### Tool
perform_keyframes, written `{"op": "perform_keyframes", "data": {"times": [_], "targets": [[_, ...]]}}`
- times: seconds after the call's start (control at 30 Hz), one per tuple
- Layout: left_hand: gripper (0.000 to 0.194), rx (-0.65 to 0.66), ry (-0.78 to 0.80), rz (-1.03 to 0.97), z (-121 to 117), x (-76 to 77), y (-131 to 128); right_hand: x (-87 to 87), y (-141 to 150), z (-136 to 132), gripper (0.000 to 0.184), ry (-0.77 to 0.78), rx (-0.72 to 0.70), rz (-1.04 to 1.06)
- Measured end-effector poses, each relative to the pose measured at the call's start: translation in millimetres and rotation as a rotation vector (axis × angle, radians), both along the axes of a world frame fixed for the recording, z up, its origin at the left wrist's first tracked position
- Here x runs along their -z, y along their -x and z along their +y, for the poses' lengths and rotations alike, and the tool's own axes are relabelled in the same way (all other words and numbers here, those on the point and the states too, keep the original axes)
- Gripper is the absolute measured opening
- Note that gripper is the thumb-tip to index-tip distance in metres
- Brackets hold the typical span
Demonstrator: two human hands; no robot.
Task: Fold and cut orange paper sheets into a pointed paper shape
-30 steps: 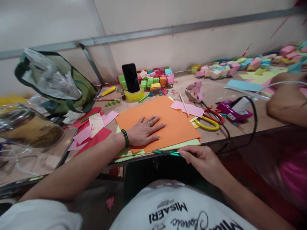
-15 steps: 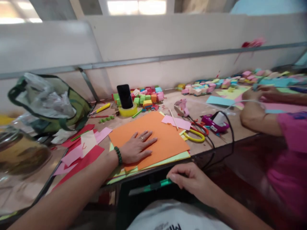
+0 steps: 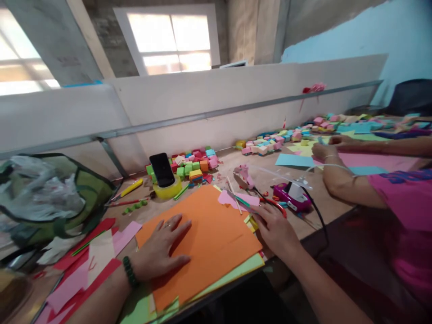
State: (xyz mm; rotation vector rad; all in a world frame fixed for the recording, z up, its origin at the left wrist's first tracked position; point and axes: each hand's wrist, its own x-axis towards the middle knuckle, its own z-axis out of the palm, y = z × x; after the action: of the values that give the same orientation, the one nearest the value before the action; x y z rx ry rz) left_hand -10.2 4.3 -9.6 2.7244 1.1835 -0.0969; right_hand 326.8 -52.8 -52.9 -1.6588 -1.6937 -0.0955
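Two hands on a cluttered table (image 3: 337, 211) — left hand (image 3: 158, 252) flat on orange paper (image 3: 216, 234), right hand (image 3: 275, 229) (grip unclear) beside it.

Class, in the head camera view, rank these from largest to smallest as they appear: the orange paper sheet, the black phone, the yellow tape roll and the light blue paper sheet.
1. Orange paper sheet, clearly largest.
2. Light blue paper sheet, though it lies farther away.
3. Black phone and yellow tape roll: they look alike; the phone hides part of the roll.

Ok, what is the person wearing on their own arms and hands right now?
Both forearms are bare, with no sleeves in view. The left hand has a thin ring on one finger, and a bracelet of dark green round beads circles that wrist. The right hand shows no ring, watch or bracelet.
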Motion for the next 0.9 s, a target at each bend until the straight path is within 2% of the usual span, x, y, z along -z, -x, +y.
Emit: {"op": "perform_keyframes", "data": {"times": [0.13,0.2,0.3,0.4,0.5,0.63,0.9], "targets": [[0.077,-0.09,-0.035,0.017,12,3.3,12,0.0,2,-8,0.023,-0.12,-0.061,-0.068],[0.072,-0.105,-0.053,0.005,20,8.1,20,-5.7,2,-13,0.022,-0.135,-0.165,-0.104],[0.07,-0.153,-0.08,-0.028,32,14.9,31,-16.1,3,-19,0.02,-0.055,-0.368,-0.197],[0.069,-0.225,-0.123,-0.069,39,17.3,36,-24.5,4,-21,0.037,0.033,-0.507,-0.269],[0.069,-0.258,-0.129,-0.086,41,15.7,36,-28.4,4,-20,0.057,0.069,-0.574,-0.282],[0.065,-0.258,-0.127,-0.092,39,12.8,32,-29.5,2,-18,0.068,0.065,-0.662,-0.266],[0.063,-0.235,-0.129,-0.089,39,14.0,34,-31.7,9,-23,0.045,0.021,-0.694,-0.195]]}}
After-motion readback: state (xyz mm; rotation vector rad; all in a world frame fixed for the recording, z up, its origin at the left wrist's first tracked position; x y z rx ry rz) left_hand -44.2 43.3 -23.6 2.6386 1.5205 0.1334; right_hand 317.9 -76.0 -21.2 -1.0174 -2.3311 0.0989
